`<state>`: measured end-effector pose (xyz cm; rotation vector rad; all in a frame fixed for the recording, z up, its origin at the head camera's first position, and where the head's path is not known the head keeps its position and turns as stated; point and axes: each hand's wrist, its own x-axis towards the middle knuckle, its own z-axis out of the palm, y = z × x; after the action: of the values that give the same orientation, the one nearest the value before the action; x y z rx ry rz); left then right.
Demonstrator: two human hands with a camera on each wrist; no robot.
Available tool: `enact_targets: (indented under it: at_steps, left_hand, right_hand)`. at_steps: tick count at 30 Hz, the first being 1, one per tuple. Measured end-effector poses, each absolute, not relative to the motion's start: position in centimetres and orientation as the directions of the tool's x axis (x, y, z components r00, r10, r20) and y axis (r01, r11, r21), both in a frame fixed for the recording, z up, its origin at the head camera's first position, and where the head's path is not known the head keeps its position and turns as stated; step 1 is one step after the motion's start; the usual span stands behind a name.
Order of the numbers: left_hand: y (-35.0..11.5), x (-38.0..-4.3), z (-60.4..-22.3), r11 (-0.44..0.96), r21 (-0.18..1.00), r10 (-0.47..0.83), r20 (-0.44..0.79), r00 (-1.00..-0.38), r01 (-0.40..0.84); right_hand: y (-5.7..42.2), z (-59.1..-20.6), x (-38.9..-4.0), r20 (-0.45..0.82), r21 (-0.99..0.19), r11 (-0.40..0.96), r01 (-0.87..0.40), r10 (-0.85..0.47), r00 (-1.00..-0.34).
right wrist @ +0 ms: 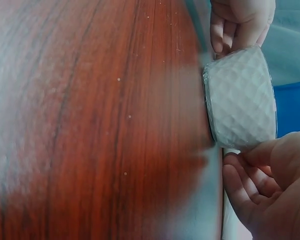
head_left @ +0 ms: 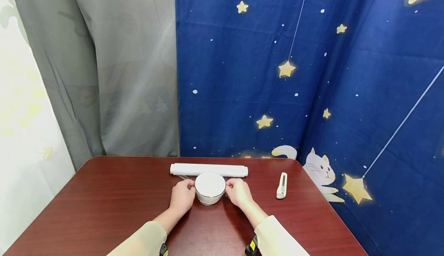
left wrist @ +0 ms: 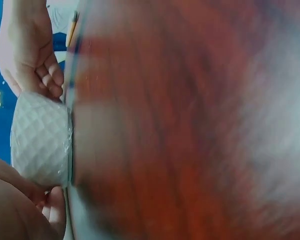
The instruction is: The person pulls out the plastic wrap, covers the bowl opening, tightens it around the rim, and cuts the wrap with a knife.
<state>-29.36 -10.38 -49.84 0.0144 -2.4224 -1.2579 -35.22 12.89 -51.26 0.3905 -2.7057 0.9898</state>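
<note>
White bowl with diamond-quilted sides [head_left: 210, 189] stands upright on the dark red wood-grain table [head_left: 121, 194], between both hands. Left hand [head_left: 182, 197] and right hand [head_left: 239, 191]: fingers curled, pinching clear crinkled plastic film [right wrist: 208, 100] at its sides; can't tell if they grip the bowl too. Film barely shows from the head. Bowl and hands partly block the white cylindrical roll [head_left: 209, 169] behind. White slide cutter [head_left: 282, 186] lies right, well apart. Left wrist's black device [head_left: 163, 250] cut off at bottom.

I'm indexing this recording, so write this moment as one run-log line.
left hand: beside bowl; right hand: beside bowl, opposite side; bowl: upright, clear film on side; white roll: behind bowl; white cutter: right of bowl
</note>
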Motion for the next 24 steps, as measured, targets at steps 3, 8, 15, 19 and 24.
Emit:
enact_targets:
  at_steps: [3,8,15,19,24]
  left_hand:
    - [-9.8,-28.5,-49.9,0.553,0.819,-0.222,0.322,-0.920,0.153]
    - [-7.8,-26.8,-50.2,0.467,0.877,-0.226,0.241,-0.944,0.112]
    - [-4.4,-26.2,-51.5,0.390,0.921,-0.374,0.151,-0.915,-0.007]
    - [-2.9,-26.6,-51.9,0.420,0.904,-0.463,0.140,-0.875,-0.077]
    - [-1.9,-27.0,-51.9,0.407,0.905,-0.534,0.123,-0.836,-0.127]
  right_hand:
    - [12.6,-49.2,-33.2,0.332,-0.598,0.708,-0.376,-0.207,-0.920]
    - [13.2,-52.2,-35.4,0.362,-0.586,0.694,-0.418,-0.237,-0.901]
    - [12.8,-50.2,-33.7,0.289,-0.650,0.666,-0.367,-0.231,-0.929]
    - [13.1,-51.4,-34.8,0.313,-0.632,0.664,-0.400,-0.254,-0.915]
    - [13.2,-51.2,-34.7,0.353,-0.597,0.671,-0.440,-0.273,-0.895]
